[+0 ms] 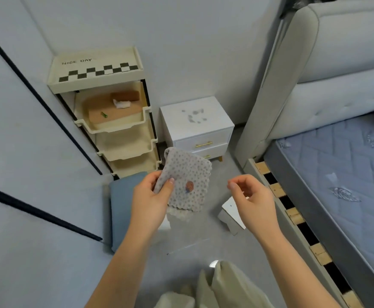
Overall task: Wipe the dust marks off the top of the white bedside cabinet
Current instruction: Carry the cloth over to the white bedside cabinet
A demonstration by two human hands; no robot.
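- L hand (152, 196) is pinching limp, lightweight grey dotted cloth (190, 170) by its left edge; prob. handling better bunched.
- R hand (252, 196) is hovering loosely curled, empty.
- Grey dust marks (195, 116) are lying mid-top of white bedside cabinet (172, 121), well apart from the cloth.

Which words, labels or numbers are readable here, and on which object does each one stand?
"NICE DAY": on the top tray of the cream storage rack, above a checkered strip.
Emblems on the blue mattress: too blurred to read.
Reddish patch on the dotted cloth: no readable text.
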